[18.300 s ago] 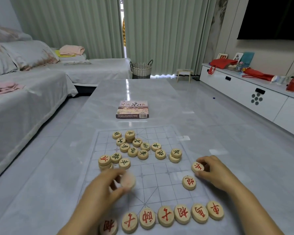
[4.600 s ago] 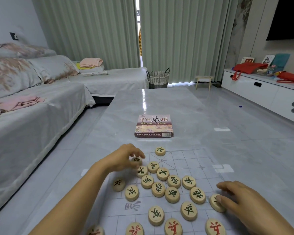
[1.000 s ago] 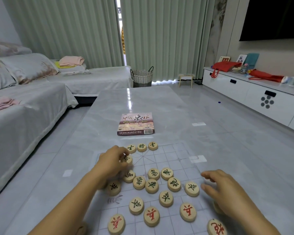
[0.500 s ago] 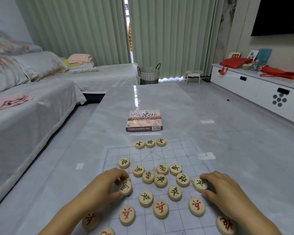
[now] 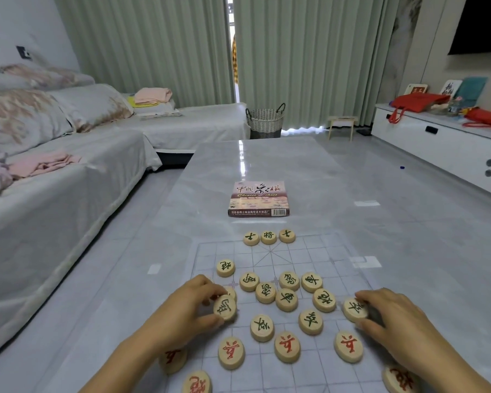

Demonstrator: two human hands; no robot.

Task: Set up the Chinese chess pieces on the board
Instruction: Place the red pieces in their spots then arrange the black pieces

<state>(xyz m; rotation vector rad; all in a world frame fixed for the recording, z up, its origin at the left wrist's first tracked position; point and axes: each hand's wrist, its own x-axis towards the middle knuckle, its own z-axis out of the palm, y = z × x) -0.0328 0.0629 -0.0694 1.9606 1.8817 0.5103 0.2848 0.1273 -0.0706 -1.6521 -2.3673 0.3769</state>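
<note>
Left hand (image 5: 190, 304) is curled, thumb and fingertips pinching the held green piece (image 5: 225, 307) at the board's left side; its face tilts toward the camera, and another piece sits partly hidden just behind it. Right hand (image 5: 391, 321) is also curled, fingers above and thumb below the edge green piece (image 5: 355, 309), which is at the right side of the board (image 5: 318, 251). Cannot tell if that one is lifted or lying flat. The board is a clear gridded sheet lying on the glossy grey table (image 5: 267, 163). Far row (image 5: 268, 237): three green-lettered pieces side by side at the middle of the board's far edge. A lone green piece (image 5: 225, 268) lies on the left, apart from the rest. The loose green cluster (image 5: 287, 290) lies between the hands, mid-board, with some pieces touching. The red pieces (image 5: 287, 346) lie spaced across the near side, more of them partly cut off at the frame's bottom and one under the left wrist. The chess box (image 5: 259, 198) lies flat on the table, just beyond the far row. A covered sofa (image 5: 68, 180) is to the left, a woven basket (image 5: 265, 120) past the table's far end and green curtains (image 5: 295, 52) behind.
</note>
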